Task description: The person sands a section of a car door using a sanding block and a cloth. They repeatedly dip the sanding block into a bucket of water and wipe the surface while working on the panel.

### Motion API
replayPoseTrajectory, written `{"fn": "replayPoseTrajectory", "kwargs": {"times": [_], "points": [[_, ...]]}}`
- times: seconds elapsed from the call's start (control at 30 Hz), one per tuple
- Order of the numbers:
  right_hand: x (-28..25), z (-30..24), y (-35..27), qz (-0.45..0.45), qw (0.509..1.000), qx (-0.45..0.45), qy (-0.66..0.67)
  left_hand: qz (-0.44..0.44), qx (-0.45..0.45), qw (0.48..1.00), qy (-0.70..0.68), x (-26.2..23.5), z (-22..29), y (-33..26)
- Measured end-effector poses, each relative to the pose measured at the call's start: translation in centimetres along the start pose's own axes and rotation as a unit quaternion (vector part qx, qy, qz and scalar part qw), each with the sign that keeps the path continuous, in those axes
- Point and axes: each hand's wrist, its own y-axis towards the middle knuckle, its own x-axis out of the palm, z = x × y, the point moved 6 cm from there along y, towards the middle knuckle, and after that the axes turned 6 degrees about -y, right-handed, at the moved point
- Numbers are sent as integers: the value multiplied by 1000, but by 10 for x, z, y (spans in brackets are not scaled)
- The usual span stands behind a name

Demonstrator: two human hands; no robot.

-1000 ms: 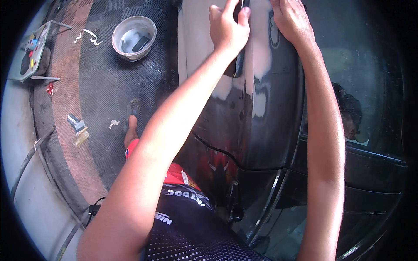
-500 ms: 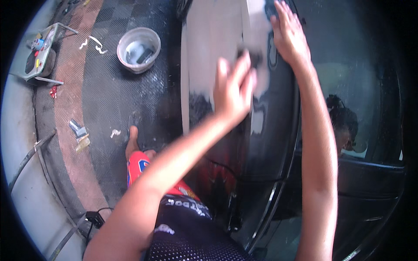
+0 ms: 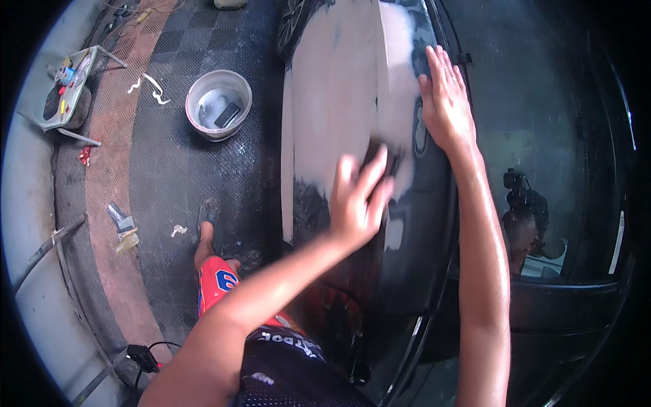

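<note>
Left hand [image 3: 359, 207] holding dark block [image 3: 374, 145] (blurred), right hand [image 3: 449, 112] on car [image 3: 332, 88]

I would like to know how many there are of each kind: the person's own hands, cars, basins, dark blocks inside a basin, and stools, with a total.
Hands (left hand, right hand): 2
Car: 1
Basin: 1
Dark block inside it: 1
Stool: 1
Total: 6

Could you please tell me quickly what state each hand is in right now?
Left hand: closed on a dark block, which is blurred.
Right hand: open, laid flat on the dark car panel, holding nothing.
</note>
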Motion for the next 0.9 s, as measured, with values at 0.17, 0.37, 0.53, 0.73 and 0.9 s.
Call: {"fn": "replayPoseTrajectory", "kwargs": {"times": [0.17,0.37,0.53,0.73,0.9], "points": [[-7,-3,4,-4,1000,-3,-24,46,39,998,31,20,-40,101],[1,-10,15,-23,1000,-12,-5,73,-23,995,63,26,-85,179],[-14,-8,5,-53,998,11,12,-39,6,999,6,-2,-9,46],[-19,-26,21,-78,997,-5,9,96,-83,986,106,34,-124,291],[-18,-13,7,-111,993,17,33,27,2,1000,5,27,-62,139]]}}
